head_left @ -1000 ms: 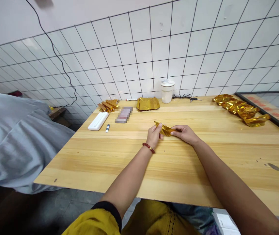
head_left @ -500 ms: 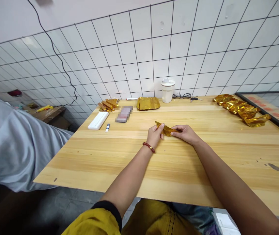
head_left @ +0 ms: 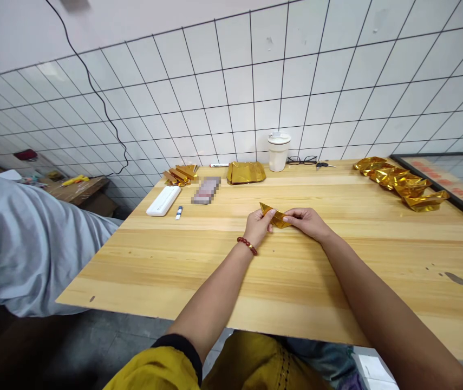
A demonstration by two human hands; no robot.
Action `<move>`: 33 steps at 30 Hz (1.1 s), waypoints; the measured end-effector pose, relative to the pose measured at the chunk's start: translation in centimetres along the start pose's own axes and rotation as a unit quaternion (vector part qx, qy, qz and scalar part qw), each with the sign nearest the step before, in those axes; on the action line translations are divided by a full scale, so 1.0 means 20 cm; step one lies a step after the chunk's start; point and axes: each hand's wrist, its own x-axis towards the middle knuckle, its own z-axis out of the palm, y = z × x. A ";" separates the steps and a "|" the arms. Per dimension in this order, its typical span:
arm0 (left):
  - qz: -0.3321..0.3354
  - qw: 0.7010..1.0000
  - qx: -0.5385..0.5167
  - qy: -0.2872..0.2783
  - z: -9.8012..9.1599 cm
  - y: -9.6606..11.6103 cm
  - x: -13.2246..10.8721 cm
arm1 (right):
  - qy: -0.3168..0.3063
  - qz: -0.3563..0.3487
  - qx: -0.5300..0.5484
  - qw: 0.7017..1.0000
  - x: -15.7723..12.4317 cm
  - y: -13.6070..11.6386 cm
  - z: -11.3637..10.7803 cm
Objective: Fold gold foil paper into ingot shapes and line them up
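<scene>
A folded piece of gold foil paper [head_left: 279, 219] is held just above the middle of the wooden table [head_left: 199, 265]. My left hand [head_left: 258, 225] pinches its left part between thumb and fingers, with a pointed corner sticking up past the thumb. On the other side, my right hand [head_left: 306, 221] pinches the right end; that end is partly hidden by the fingers. Several folded gold foil pieces [head_left: 402, 181] stand in an overlapping row at the far right. A flat stack of gold foil sheets [head_left: 246, 173] lies behind my hands near the wall.
Gold strips [head_left: 180, 174], a white case [head_left: 163, 201], a small glue tube [head_left: 178, 212] and a blurred-out flat item [head_left: 206, 190] lie at left. Near the wall are a white lidded cup [head_left: 279, 151], glasses [head_left: 302, 160] and keys [head_left: 325, 165]. A person in grey [head_left: 32, 244] is at left.
My fingers have shifted slightly along the foil paper, and its pointed left corner has moved a little to the right. Both hands keep their pinch. The other things stay put.
</scene>
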 end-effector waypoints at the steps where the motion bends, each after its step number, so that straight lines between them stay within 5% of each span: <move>1: -0.004 1.000 0.001 0.003 0.00 0.00 0.00 | 0.001 0.001 0.000 1.000 0.00 0.00 0.00; 33: 0.004 1.000 -0.029 0.002 0.00 0.02 -0.01 | 0.001 0.000 0.001 1.000 0.00 0.02 0.00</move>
